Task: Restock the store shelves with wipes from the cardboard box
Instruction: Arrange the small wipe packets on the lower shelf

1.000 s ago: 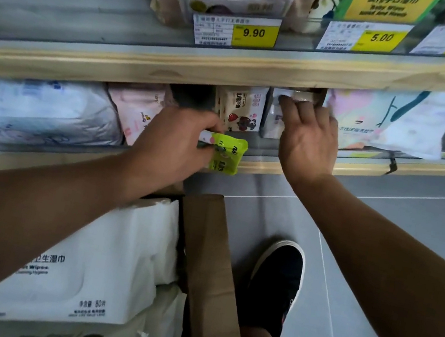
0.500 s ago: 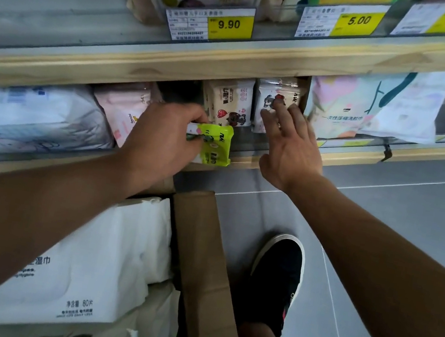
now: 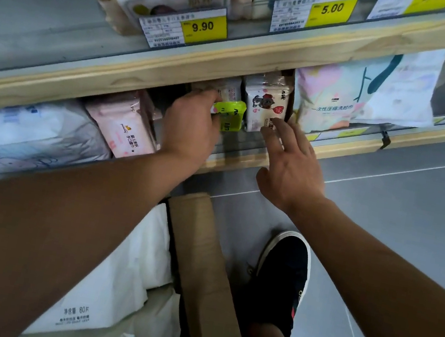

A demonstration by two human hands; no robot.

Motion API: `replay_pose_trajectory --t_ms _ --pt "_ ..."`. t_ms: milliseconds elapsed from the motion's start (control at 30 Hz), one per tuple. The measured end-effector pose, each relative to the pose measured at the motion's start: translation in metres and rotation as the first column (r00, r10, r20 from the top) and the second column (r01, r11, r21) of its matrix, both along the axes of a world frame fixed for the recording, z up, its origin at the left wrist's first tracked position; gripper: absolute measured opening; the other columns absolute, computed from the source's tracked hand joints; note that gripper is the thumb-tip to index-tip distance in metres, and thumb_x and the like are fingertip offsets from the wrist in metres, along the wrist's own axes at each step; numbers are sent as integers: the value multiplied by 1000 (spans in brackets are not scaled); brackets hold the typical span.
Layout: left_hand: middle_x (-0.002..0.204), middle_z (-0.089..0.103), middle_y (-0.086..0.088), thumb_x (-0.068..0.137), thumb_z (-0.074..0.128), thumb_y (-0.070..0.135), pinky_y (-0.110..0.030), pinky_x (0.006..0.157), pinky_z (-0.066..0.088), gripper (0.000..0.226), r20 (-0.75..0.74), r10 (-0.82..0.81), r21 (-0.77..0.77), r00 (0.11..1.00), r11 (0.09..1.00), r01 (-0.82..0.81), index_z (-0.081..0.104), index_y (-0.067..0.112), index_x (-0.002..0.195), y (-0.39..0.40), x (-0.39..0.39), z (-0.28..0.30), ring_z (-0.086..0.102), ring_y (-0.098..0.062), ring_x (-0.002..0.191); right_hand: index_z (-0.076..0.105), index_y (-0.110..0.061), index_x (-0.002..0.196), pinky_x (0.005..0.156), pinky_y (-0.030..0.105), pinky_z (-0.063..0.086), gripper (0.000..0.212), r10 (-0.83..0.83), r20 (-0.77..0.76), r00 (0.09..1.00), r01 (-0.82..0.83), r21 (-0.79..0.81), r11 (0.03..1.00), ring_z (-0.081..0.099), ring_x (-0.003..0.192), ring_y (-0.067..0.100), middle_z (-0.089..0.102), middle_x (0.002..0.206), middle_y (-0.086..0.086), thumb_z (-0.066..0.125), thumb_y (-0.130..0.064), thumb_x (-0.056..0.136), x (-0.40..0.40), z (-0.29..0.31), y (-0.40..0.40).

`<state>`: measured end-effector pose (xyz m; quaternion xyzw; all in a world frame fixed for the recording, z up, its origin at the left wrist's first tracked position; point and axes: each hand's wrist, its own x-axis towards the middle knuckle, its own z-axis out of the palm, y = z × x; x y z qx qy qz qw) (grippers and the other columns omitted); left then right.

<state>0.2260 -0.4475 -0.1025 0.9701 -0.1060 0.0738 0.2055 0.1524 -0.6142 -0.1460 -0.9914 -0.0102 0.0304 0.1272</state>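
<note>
Fingers (image 3: 212, 101) of left hand (image 3: 190, 124) pinch green wipes pack (image 3: 230, 115).

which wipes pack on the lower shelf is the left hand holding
The small lime-green pack, gripped by the left hand. The white pack beside it and the pink pack stand on the shelf unheld.

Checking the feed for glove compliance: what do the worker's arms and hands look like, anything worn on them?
Both forearms are bare as far as the frame shows, with no sleeves in view. The left hand and right hand have no gloves, and no rings, watch or wristband are visible on the sides facing the camera. Below, one dark shoe with a white sole rim shows.
</note>
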Motion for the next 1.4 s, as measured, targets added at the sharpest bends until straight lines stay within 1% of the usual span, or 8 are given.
replay_pose_trajectory --t_ms 233,400,567,700,767,1000,1200,1400 --pt "118 64 -12 88 58 17 -36 82 46 33 -29 7 64 1000 998 -5 63 19 121 -9 10 -20 59 -33 107 29 -18 147 118 42 22 72 -40 27 999 39 53 998 16 145 30 21 156 6 61 -28 84 4 -3 2" --pt "117 63 -13 86 61 21 -36 88 42 31 19 2 104 1000 995 -4 63 18 117 -5 26 -22 55 -35 107 34 -15 144 114 45 30 71 -40 50 998 37 58 998 25 139 33 28 153 10 63 -29 80 2 -7 6" --pt "126 54 -15 85 64 28 -44 92 38 53 0 36 252 999 967 -35 46 22 135 -3 19 -14 47 -39 116 39 -11 141 109 45 35 70 -41 75 996 35 78 996 32 136 35 35 148 13 65 -25 78 -1 -10 10" --pt "133 45 -9 82 62 31 -42 92 34 54 -30 -79 376 996 923 85 45 21 132 1 4 -15 40 -33 118 37 -11 143 111 45 34 70 -38 45 998 34 74 997 29 138 32 34 150 12 63 -24 80 -4 -8 13" --pt "139 41 -7 82 60 36 -43 96 34 58 -77 -131 403 988 903 151 44 20 135 3 0 -10 37 -32 122 33 -13 145 113 43 29 71 -9 4 1000 9 40 999 24 141 30 31 151 9 61 -26 81 -6 -1 13" --pt "146 36 -4 79 58 39 -44 108 32 71 -101 -247 376 964 888 267 36 19 143 33 -38 52 32 -28 131 24 -18 149 118 37 12 71 118 -63 991 -124 -103 987 10 147 26 22 155 3 55 -31 86 -26 87 14" --pt "150 36 -6 80 59 40 -37 112 29 70 -113 -277 318 954 900 299 37 18 143 80 -98 118 35 -28 134 24 -18 148 118 36 12 73 177 -26 984 -178 -194 965 14 145 26 25 154 3 57 -34 85 -66 179 50" --pt "152 33 -4 85 54 45 -36 114 25 69 -108 -261 292 959 914 281 32 19 145 153 -158 165 31 -24 138 28 -17 147 118 40 18 68 224 10 975 -217 -201 955 18 143 28 28 151 5 56 -35 87 -113 239 124"
